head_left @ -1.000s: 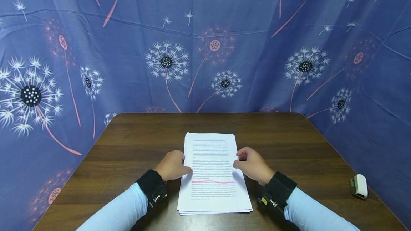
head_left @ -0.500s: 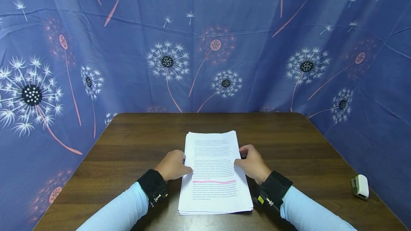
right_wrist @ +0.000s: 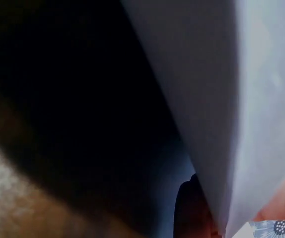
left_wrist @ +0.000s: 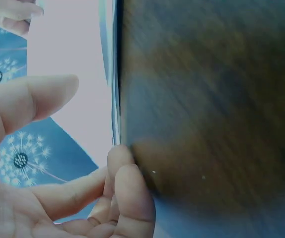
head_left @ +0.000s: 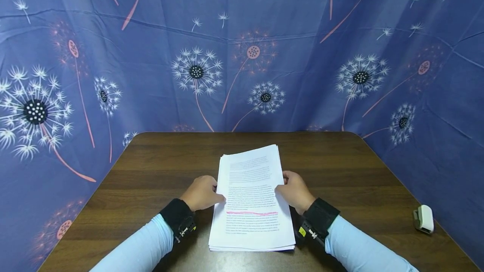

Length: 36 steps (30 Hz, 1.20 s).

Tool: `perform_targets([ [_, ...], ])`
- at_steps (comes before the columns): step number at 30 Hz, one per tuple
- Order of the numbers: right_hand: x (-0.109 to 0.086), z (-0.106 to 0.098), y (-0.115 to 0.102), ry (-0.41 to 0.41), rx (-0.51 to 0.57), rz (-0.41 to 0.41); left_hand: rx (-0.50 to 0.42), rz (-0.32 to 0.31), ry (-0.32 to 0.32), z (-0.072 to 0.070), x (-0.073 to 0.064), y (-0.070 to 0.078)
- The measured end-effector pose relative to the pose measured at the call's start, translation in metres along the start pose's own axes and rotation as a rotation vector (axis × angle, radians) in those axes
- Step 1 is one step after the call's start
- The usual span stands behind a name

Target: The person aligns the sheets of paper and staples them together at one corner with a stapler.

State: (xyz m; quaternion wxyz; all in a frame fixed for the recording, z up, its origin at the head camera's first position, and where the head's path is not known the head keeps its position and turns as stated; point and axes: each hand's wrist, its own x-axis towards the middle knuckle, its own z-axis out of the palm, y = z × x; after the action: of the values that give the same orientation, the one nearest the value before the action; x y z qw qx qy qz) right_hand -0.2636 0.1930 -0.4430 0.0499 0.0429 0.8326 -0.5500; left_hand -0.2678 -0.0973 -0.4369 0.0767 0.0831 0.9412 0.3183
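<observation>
A stack of printed paper (head_left: 251,232) lies on the table, a pink highlighter line across its top sheet. My left hand (head_left: 203,193) holds the stack's left edge; in the left wrist view the thumb (left_wrist: 43,96) reaches over the top sheet and curled fingers (left_wrist: 132,193) touch the sheets' edge. On the right side, my right hand (head_left: 296,192) grips the stack, thumb on top and fingers beneath. That side is raised, and the far right corner stands higher than the left. The right wrist view shows the dark underside of the lifted sheets (right_wrist: 197,84).
The brown wooden table (head_left: 162,154) extends around the paper. A small white and dark object (head_left: 424,219) stands near the table's right edge. A blue curtain (head_left: 302,20) with dandelion prints hangs behind the table and along both sides.
My right hand has moved its fingers under the stack's right edge and lifted it, so the far right corner has risen. The left hand stays nearly in place.
</observation>
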Motion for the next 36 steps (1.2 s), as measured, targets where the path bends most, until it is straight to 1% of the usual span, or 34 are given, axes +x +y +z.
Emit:
perform_targets([
  [2, 0.000, -0.001, -0.002, 0.007, -0.001, -0.016, -0.042, -0.018, 0.004, -0.001, 0.002, -0.003],
  [4, 0.000, -0.001, -0.004, 0.022, 0.005, -0.037, -0.107, -0.037, 0.010, -0.001, 0.004, -0.005],
  [6, 0.001, -0.002, -0.006, 0.038, 0.018, -0.076, -0.200, -0.040, 0.023, -0.002, 0.007, -0.006],
  [8, 0.000, -0.002, -0.009, 0.045, 0.048, -0.116, -0.311, -0.024, 0.045, -0.002, 0.009, -0.005],
  [10, 0.000, -0.002, -0.011, 0.058, 0.080, -0.154, -0.429, 0.009, 0.075, -0.002, 0.011, -0.002],
  [13, -0.004, -0.002, -0.019, 0.093, 0.109, -0.225, -0.610, 0.087, 0.130, -0.005, 0.012, 0.003],
  [15, -0.006, -0.004, -0.025, 0.132, 0.124, -0.294, -0.684, 0.150, 0.179, -0.010, 0.011, 0.007],
  [17, -0.010, -0.008, -0.033, 0.155, 0.146, -0.377, -0.713, 0.221, 0.234, -0.015, 0.009, 0.014],
  [18, -0.011, -0.010, -0.037, 0.164, 0.159, -0.426, -0.713, 0.257, 0.266, -0.019, 0.008, 0.018],
  [21, -0.014, -0.015, -0.047, 0.175, 0.191, -0.570, -0.682, 0.356, 0.346, -0.029, 0.002, 0.029],
  [23, -0.014, -0.018, -0.052, 0.182, 0.209, -0.644, -0.667, 0.405, 0.377, -0.033, -0.002, 0.035],
  [25, -0.014, -0.019, -0.053, 0.192, 0.224, -0.685, -0.654, 0.428, 0.394, -0.035, -0.006, 0.038],
  [26, -0.014, -0.019, -0.053, 0.195, 0.227, -0.693, -0.645, 0.431, 0.398, -0.034, -0.007, 0.039],
  [28, -0.014, -0.018, -0.051, 0.195, 0.235, -0.685, -0.621, 0.416, 0.401, -0.032, -0.009, 0.038],
  [31, -0.015, -0.015, -0.043, 0.176, 0.239, -0.640, -0.596, 0.375, 0.388, -0.026, -0.011, 0.033],
  [33, -0.015, -0.012, -0.039, 0.158, 0.255, -0.612, -0.595, 0.353, 0.370, -0.022, -0.011, 0.031],
  [36, -0.013, -0.010, -0.035, 0.137, 0.285, -0.587, -0.614, 0.354, 0.344, -0.018, -0.008, 0.030],
])
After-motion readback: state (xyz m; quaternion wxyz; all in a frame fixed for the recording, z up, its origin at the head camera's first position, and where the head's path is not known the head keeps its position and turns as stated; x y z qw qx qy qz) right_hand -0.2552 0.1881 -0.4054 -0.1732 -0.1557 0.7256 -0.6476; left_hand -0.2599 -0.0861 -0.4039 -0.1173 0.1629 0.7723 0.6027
